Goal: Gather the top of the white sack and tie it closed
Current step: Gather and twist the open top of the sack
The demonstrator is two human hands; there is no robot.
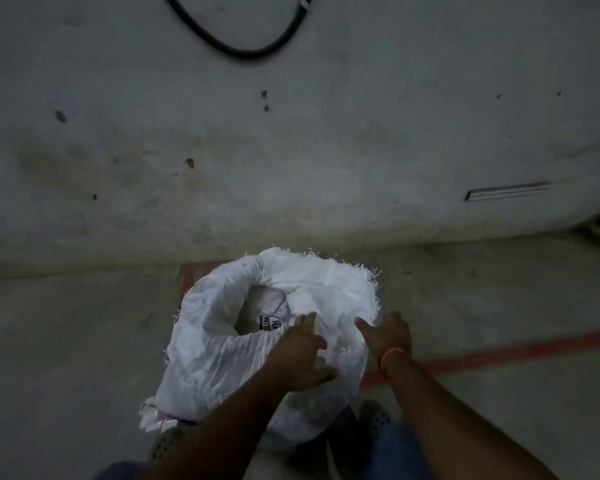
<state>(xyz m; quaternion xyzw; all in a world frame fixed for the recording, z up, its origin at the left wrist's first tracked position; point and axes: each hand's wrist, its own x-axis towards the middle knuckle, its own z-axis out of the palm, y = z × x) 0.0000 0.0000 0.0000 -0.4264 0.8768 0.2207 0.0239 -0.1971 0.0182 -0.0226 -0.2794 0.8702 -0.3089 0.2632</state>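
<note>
A white woven sack (222,341) stands on the floor right in front of my feet. Its mouth gapes open, with frayed threads along the far rim. Inside it I see pale material and a bit of dark printed lettering. My left hand (300,351) lies on the near rim with fingers stretched forward and thumb spread, touching the fabric. My right hand (387,332), with an orange band at the wrist, reaches to the sack's right edge, its fingers extended against the cloth. Neither hand has fabric bunched in it.
A stained concrete wall (291,133) rises just behind the sack. A black cable loop (243,50) hangs on it at the top. Red painted lines (499,351) cross the grey floor to the right. My shoes (374,417) stand below the sack.
</note>
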